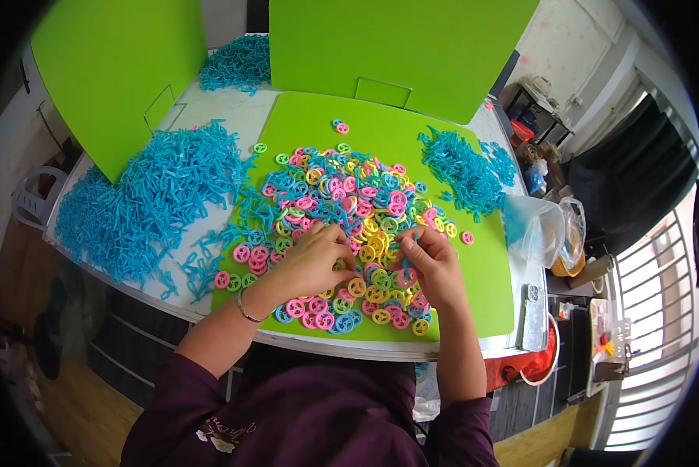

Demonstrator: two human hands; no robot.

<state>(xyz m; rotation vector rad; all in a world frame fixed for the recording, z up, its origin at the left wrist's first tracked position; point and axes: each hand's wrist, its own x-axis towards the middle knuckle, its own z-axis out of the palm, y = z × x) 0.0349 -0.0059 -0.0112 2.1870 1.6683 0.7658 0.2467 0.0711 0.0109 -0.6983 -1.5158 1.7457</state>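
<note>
A heap of small plastic wheels (376, 243) in pink, yellow, green and blue lies on a green board (485, 296) before me. My left hand (318, 255) is down on the heap's near left part, its fingers bent and closed; whatever they grip is hidden. At the heap's right side, my right hand (431, 261) pinches a small blue plastic piece between thumb and fingers. A pink wheel (406, 278) shows just under these fingertips; whether it is joined to the blue piece, I cannot tell. Blue pieces (260, 208) are strewn along the heap's left edge.
A large mound of blue plastic pieces (158, 194) covers the table's left. Smaller blue piles lie at the right (466, 175) and back (236, 62). Upright green panels (396, 47) stand behind and at left. A clear plastic bag (532, 229) hangs by the right edge.
</note>
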